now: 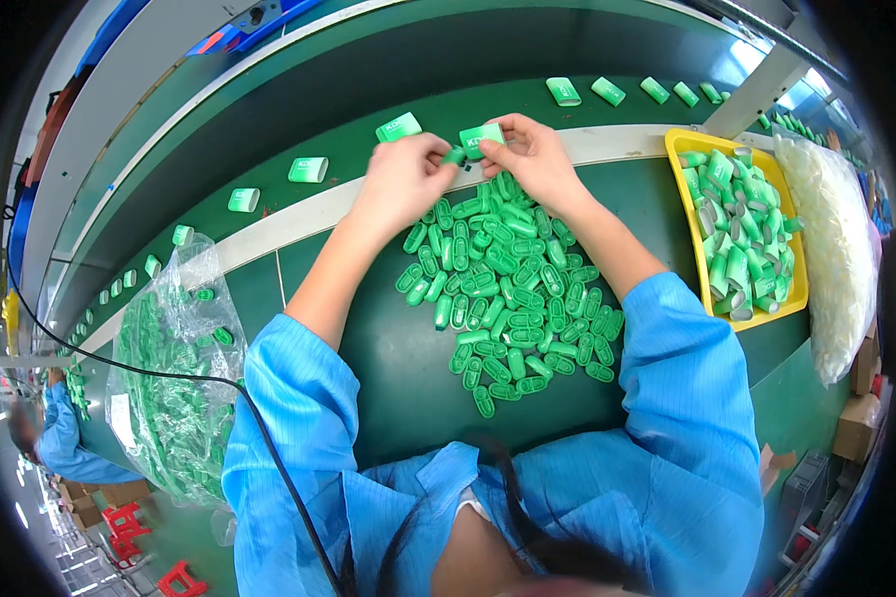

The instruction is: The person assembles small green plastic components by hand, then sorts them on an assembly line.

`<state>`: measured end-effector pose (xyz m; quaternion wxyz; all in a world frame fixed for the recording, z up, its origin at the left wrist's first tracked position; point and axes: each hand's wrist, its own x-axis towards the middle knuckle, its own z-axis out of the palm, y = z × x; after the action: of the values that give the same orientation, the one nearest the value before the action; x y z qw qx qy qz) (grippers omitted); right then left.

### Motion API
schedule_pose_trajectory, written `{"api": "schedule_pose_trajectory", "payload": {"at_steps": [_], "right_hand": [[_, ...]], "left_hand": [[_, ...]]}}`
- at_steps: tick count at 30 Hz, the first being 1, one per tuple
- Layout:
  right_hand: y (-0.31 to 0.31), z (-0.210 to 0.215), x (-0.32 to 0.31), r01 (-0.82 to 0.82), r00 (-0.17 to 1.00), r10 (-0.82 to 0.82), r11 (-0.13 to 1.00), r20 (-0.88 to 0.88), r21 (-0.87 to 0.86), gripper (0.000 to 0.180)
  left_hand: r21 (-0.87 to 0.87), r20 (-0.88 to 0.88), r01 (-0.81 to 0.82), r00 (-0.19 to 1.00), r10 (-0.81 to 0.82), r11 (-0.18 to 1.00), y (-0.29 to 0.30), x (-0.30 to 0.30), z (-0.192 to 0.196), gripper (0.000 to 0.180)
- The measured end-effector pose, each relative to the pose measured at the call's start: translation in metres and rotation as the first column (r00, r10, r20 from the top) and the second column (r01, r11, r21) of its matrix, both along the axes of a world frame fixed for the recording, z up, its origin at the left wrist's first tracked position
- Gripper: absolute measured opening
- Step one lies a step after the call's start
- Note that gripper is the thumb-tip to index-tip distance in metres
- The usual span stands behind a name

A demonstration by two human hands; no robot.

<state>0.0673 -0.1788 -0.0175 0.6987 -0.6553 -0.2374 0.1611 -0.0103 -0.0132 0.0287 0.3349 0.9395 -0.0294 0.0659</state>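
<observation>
My right hand (540, 161) pinches a light green and white card sleeve (480, 137) above the white rail at the table's far side. Close on its left, my left hand (406, 181) has its fingertips together on a small green oval plastic piece (454, 156), slightly blurred, at the sleeve's lower left. Between my forearms spreads a pile of similar green oval pieces (513, 284) on the dark green table (393, 373). Another green and white sleeve (398, 126) is just beyond my left hand, on the green belt.
Sleeves (309, 169) lie spaced along the green belt (513, 98). A yellow tray (679, 164) of sleeves stands at right, beside a whitish plastic bag (828, 269). At left lies a clear bag (169, 388) of green pieces, crossed by a black cable (159, 370). Another person (65, 433) sits far left.
</observation>
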Motion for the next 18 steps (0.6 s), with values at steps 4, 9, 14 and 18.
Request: {"api": "schedule_pose_trajectory", "payload": {"at_steps": [4, 9, 14, 18], "right_hand": [[0.010, 0.021, 0.001, -0.096, 0.989, 0.096, 0.995, -0.115, 0.000, 0.023], [0.009, 0.024, 0.006, -0.114, 0.979, 0.119, 0.993, -0.167, 0.042, 0.024], [0.010, 0.024, 0.003, -0.114, 0.985, 0.120, 0.992, -0.127, 0.056, 0.026], [0.008, 0.020, 0.006, -0.126, 0.990, 0.124, 0.991, -0.069, -0.035, 0.025]], "left_hand": [[-0.703, -0.147, -0.175, 0.984, 0.100, 0.689, 0.031, 0.000, -0.022, 0.027], [-0.889, -0.139, -0.135, 0.990, 0.023, 0.438, 0.017, 0.002, -0.021, 0.030], [-0.794, -0.051, -0.136, 0.986, 0.159, 0.592, 0.009, 0.005, -0.034, 0.029], [-0.743, 0.023, -0.108, 0.982, 0.186, 0.660, 0.013, 0.006, -0.033, 0.029]]}}
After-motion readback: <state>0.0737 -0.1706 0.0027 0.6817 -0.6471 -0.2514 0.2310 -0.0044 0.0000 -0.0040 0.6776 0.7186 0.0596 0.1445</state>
